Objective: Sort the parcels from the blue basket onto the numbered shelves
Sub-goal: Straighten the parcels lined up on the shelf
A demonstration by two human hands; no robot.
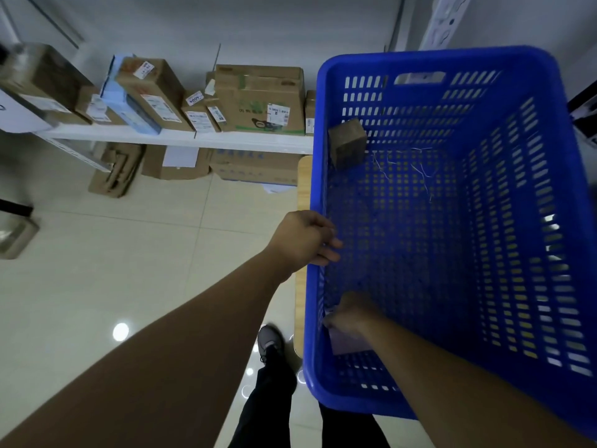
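Note:
The blue basket (452, 63) fills the right side and stands on a light wooden surface (304, 182). My left hand (305, 240) grips its left rim, fingers curled over the edge. My right hand (352, 313) reaches down inside the near left corner and holds a flat pale parcel (347, 344) lying against the wall. A small brown cardboard parcel (348, 142) sits tilted in the far left corner of the basket. The white shelf (181, 139) at the back left carries several cardboard parcels (258, 98) with labels.
More cardboard boxes (176, 163) lie on the tiled floor under the shelf. A metal object (16, 236) stands at the far left on the floor. My legs and one shoe (270, 342) show below, next to the basket.

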